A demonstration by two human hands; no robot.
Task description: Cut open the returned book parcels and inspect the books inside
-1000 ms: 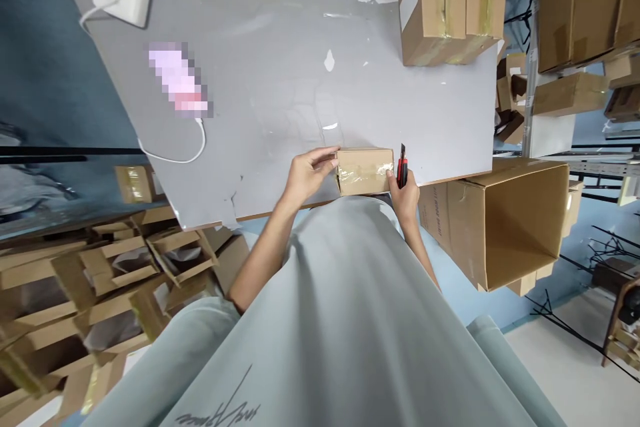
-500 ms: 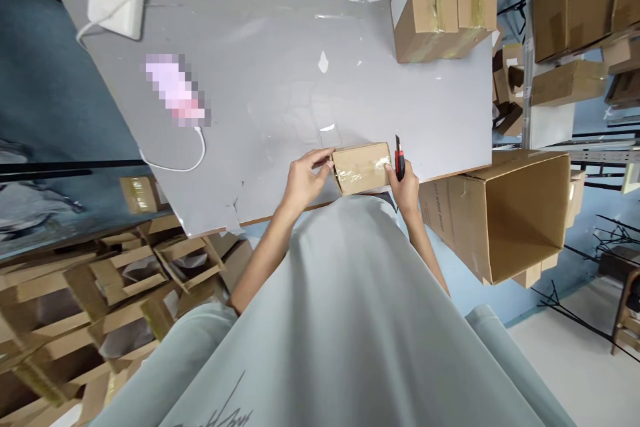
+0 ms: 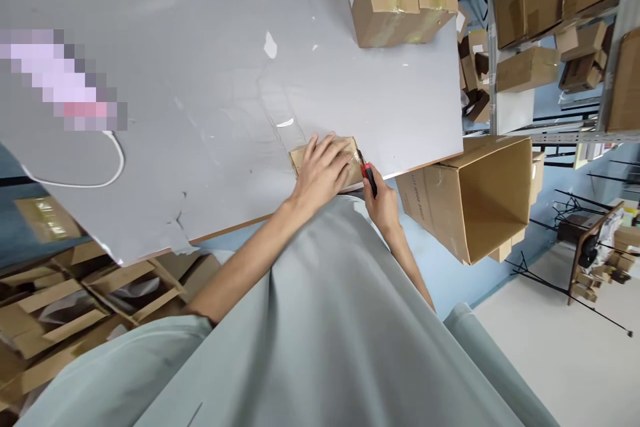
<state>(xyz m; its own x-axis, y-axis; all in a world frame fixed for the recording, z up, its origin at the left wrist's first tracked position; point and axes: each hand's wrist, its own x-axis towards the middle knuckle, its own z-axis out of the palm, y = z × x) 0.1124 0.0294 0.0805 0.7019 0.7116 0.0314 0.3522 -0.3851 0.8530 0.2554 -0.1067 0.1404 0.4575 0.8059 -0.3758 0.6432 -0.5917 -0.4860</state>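
While flat on box (image 3: 298, 159), left hand (image 3: 323, 171) palm-down

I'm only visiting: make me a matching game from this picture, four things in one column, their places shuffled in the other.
1. small taped box
2. utility knife
3. open carton
4. white cable

A. gripped in the right hand
B. looped on the grey table
C. under the left hand
D. on its side beyond the table's edge

Pairs: 1-C, 2-A, 3-D, 4-B
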